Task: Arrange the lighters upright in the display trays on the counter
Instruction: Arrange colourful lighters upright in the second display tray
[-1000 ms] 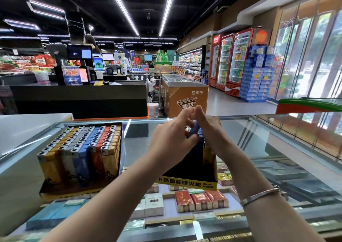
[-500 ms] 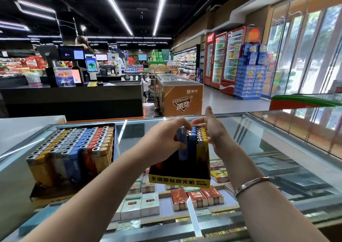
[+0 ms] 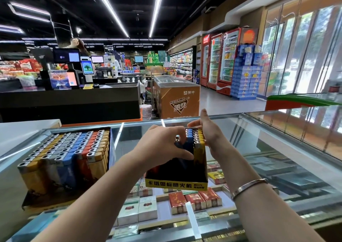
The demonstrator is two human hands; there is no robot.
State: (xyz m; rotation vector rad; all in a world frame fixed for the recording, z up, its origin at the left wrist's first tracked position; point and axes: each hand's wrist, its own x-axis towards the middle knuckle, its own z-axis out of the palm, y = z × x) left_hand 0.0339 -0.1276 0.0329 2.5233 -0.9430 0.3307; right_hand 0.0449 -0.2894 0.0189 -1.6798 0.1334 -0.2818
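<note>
- The yellow-fronted display tray [image 3: 175, 183] stands on the glass tabletop [image 3: 259, 140], right of the full tray [image 3: 64, 158].
- Its lighters [image 3: 192, 140] stand upright, long axes vertical, along the tray's right wall.
- The left hand [image 3: 162, 147], fingers curled, pinches a blue lighter [image 3: 178, 143] at its metal cap, just left of those rows.
- The right hand [image 3: 211, 134] rests straight fingers against the tray's right side.
- The tray front reads "卡塔国标明火机"; the freezer [image 3: 177, 97] behind shows "蒙牛" and "随变".

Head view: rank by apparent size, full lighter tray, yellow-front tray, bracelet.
1. Full lighter tray, largest.
2. Yellow-front tray, smaller, partly hidden by the left hand.
3. Bracelet, smallest, though nearest the camera.
</note>
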